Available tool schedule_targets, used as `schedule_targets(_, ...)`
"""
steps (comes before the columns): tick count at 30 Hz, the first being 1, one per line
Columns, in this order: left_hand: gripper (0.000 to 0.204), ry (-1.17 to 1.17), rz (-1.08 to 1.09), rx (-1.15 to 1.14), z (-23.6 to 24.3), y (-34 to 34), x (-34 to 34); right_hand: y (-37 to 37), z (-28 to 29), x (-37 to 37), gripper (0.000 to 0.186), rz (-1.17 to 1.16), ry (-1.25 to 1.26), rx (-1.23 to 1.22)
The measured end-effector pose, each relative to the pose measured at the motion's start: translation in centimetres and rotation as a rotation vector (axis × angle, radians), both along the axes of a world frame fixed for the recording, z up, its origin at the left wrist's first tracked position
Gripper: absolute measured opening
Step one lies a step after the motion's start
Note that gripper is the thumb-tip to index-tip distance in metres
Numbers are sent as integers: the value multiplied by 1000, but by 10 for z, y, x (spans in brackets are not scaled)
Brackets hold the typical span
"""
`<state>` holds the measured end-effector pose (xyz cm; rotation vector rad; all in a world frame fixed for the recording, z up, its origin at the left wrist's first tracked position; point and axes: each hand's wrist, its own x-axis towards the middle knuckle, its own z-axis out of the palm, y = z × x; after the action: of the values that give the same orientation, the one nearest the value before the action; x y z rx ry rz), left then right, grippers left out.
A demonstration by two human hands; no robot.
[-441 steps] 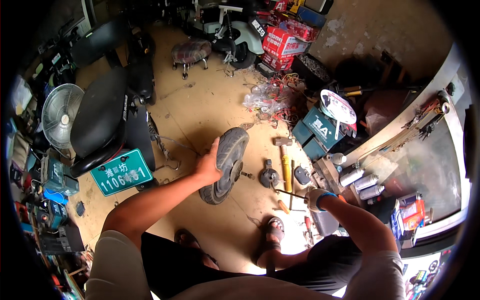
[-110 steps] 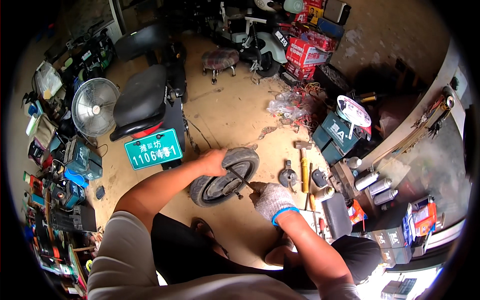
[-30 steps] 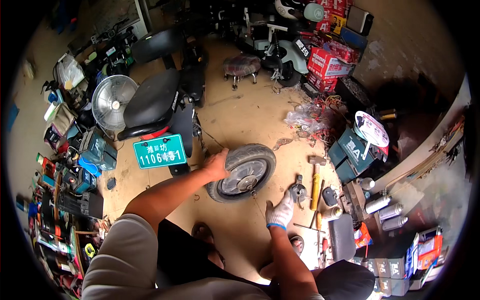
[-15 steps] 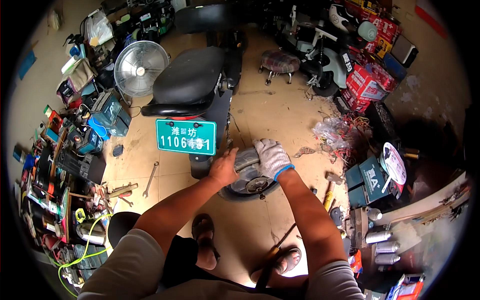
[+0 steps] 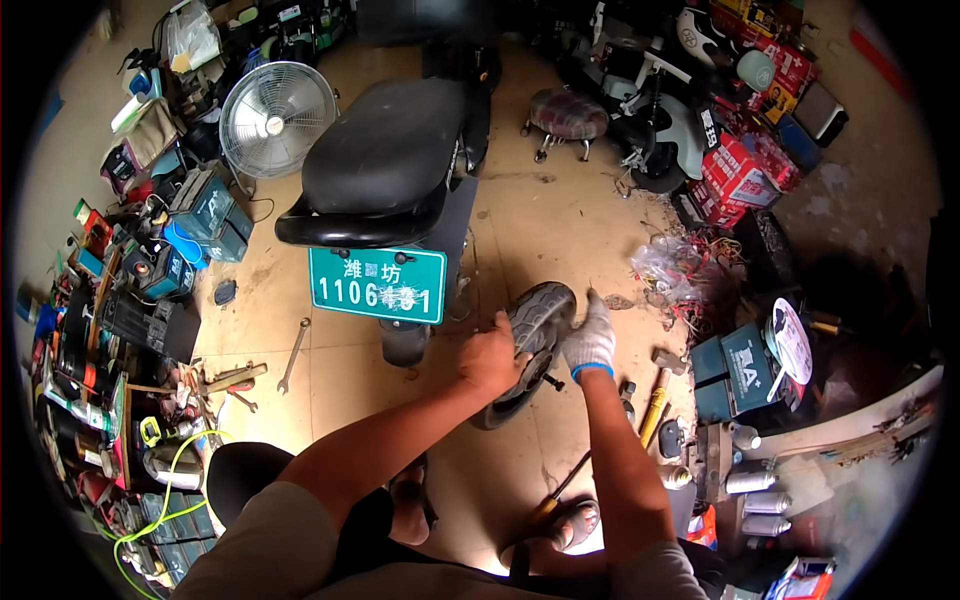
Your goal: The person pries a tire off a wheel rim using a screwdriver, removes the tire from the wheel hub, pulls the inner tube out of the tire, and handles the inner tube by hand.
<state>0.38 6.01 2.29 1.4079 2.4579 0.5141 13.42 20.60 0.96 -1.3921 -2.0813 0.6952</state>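
A small wheel with a black tyre (image 5: 548, 305) stands tilted on the floor between my hands, its axle end poking out toward the right. My bare left hand (image 5: 490, 352) is closed on the wheel's left side, fingertips partly hidden by it. Beside the tyre's right edge is my right hand (image 5: 591, 338) in a whitish knit glove with a blue cuff. Its fingers stretch upward, close to the rubber; whether they touch it is hard to see. Behind and left stands a scooter with a black seat (image 5: 385, 145) and a green plate (image 5: 378, 285).
A wrench (image 5: 294, 355) lies on the tiles to the left. At right are a yellow-handled hammer (image 5: 655, 405), spray cans (image 5: 765, 503) and a dark teal battery (image 5: 735, 370). A screwdriver (image 5: 548, 505) lies by my right foot. A fan (image 5: 278, 120) and a plaid stool (image 5: 567, 113) stand farther back.
The wheel has turned more upright and shifted right, away from the scooter's rear. My gloved hand has gone from the tyre's top to its right side; my left hand has moved right with the wheel.
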Motion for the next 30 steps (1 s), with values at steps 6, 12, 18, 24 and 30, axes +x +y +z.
schedule_targets(6, 64, -372, 53, 163, 4, 29, 28, -53, -28, 28, 52, -134, 400, -320)
schedule_targets(12, 34, -491, -51, 63, 9, 41, 20, -74, -14, 51, 75, 125, 413, -393)
schedule_targets(18, 34, -981, -57, -116, 33, 32, 9, -79, -11, 54, 82, -33, 567, -567)
schedule_targets(24, 45, -774, -167, 51, 3, -3, 53, -58, 30, 50, 70, -72, 308, -536)
schedule_targets(30, 57, -286, 25, 155, -3, -39, 120, -77, 41, 50, 73, -96, 118, -537)
